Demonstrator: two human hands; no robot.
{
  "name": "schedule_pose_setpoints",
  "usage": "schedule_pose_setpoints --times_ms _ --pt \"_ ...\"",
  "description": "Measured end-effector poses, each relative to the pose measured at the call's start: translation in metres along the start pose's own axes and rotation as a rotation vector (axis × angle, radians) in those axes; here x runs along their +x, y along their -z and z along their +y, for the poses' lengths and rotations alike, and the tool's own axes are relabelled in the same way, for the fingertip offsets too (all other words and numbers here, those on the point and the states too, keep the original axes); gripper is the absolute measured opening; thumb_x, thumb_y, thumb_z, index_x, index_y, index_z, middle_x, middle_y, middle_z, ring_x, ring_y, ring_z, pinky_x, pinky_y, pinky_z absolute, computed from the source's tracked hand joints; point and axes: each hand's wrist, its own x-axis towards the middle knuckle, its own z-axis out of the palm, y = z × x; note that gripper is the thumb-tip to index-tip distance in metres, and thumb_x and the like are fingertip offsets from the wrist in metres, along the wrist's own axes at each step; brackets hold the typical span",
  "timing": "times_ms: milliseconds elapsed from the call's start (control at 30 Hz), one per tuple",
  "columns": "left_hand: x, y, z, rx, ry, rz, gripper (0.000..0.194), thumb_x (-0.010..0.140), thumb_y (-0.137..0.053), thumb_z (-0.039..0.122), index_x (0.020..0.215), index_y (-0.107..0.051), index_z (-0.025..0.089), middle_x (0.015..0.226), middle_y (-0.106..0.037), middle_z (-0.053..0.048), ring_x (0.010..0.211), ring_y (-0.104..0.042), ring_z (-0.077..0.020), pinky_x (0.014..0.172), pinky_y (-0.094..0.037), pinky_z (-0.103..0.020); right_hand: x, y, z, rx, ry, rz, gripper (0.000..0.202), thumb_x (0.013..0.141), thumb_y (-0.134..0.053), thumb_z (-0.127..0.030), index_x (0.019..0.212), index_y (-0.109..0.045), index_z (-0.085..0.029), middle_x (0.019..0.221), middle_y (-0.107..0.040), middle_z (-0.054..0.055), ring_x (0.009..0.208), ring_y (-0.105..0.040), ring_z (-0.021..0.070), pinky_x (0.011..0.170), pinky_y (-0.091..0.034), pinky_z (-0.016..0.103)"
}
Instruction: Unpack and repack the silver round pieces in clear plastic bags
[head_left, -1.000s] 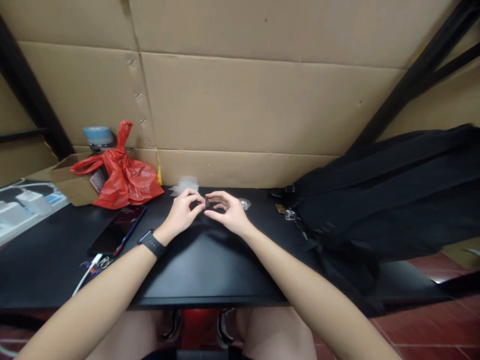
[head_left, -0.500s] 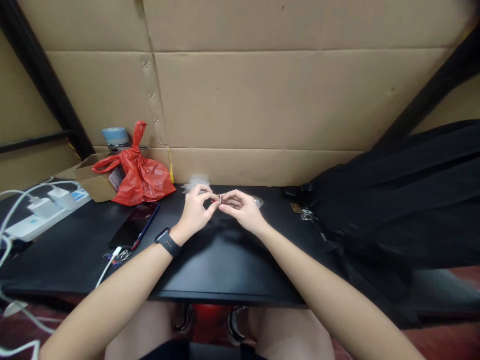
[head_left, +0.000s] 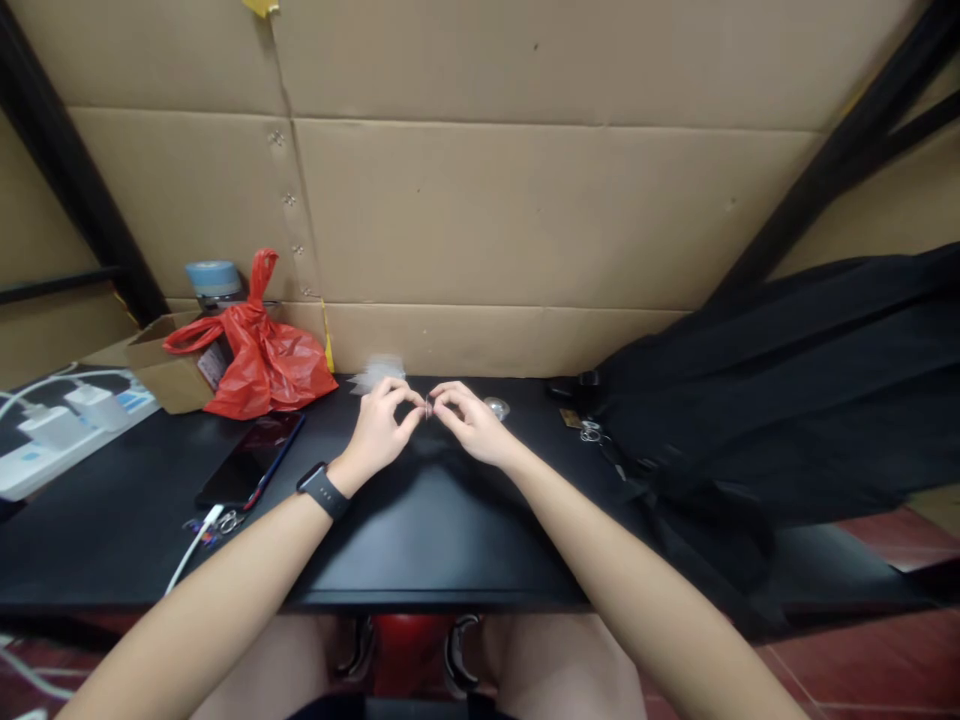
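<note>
The left hand (head_left: 388, 425) and right hand (head_left: 470, 424) pinch a small thin piece (head_left: 428, 408) between their fingertips, above the worktop (head_left: 435, 540); it looks edge-on, its long axis roughly upright. The worktop's near edge runs below the forearms, with bare surface between them. At left, a red bag (head_left: 271, 365) sits against an open carton (head_left: 169, 375) holding a printed item (head_left: 212, 365).

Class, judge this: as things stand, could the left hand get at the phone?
Probably yes: the phone lies uncovered beside the left forearm, with nothing apparently between. The left hand is busy, though, seemingly pinching a tiny object with the right hand.
</note>
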Motion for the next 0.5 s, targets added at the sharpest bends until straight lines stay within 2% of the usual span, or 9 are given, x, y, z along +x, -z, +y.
schedule_pose_setpoints --times_ms 100,167,233,367,500 --pt "0.002 0.002 -0.003 -0.013 0.003 0.027 0.013 0.092 -0.058 0.028 0.087 -0.068 0.021 0.097 -0.062 -0.004 0.096 -0.061 -0.0201 0.092 -0.046 -0.034 0.000 0.001 0.002 -0.063 0.021 -0.009 0.024 0.098 -0.046 -0.037 0.087 -0.060 -0.020 0.117 -0.056 0.011 0.111 -0.057 0.0215 0.086 -0.051 0.035" --pt "0.003 0.005 -0.003 -0.028 0.026 0.086 0.017 0.095 -0.051 0.029 0.095 -0.066 0.021 0.101 -0.063 -0.005 0.100 -0.061 -0.0201 0.093 -0.046 -0.034 -0.001 0.002 0.003 -0.133 0.056 -0.018 0.021 0.098 -0.046 -0.034 0.088 -0.059 -0.020 0.118 -0.055 0.012 0.111 -0.056 0.0219 0.090 -0.049 0.038" --pt "0.003 0.006 -0.003 -0.027 0.035 0.077 0.021 0.097 -0.048 0.031 0.105 -0.065 0.022 0.108 -0.064 -0.006 0.105 -0.059 -0.0204 0.095 -0.045 -0.035 -0.002 0.004 0.004 -0.210 0.106 -0.037 0.017 0.097 -0.048 -0.030 0.088 -0.058 -0.020 0.118 -0.054 0.012 0.113 -0.054 0.0233 0.097 -0.046 0.042" --pt "-0.003 0.001 -0.004 0.111 -0.011 -0.133 0.027 0.090 -0.059 0.043 0.111 -0.068 0.028 0.125 -0.061 -0.005 0.119 -0.052 -0.0264 0.100 -0.039 -0.045 -0.004 0.008 0.004 -0.276 0.148 -0.079 0.013 0.096 -0.050 -0.027 0.089 -0.058 -0.020 0.121 -0.051 0.013 0.118 -0.050 0.0252 0.104 -0.041 0.048" --pt "-0.008 -0.006 -0.007 0.187 -0.042 -0.278 0.027 0.087 -0.061 0.048 0.105 -0.071 0.030 0.126 -0.060 -0.006 0.120 -0.047 -0.0301 0.099 -0.038 -0.049 -0.005 0.010 0.005 -0.307 0.132 -0.091 0.013 0.096 -0.050 -0.027 0.089 -0.059 -0.020 0.123 -0.050 0.013 0.120 -0.049 0.0261 0.104 -0.040 0.051"
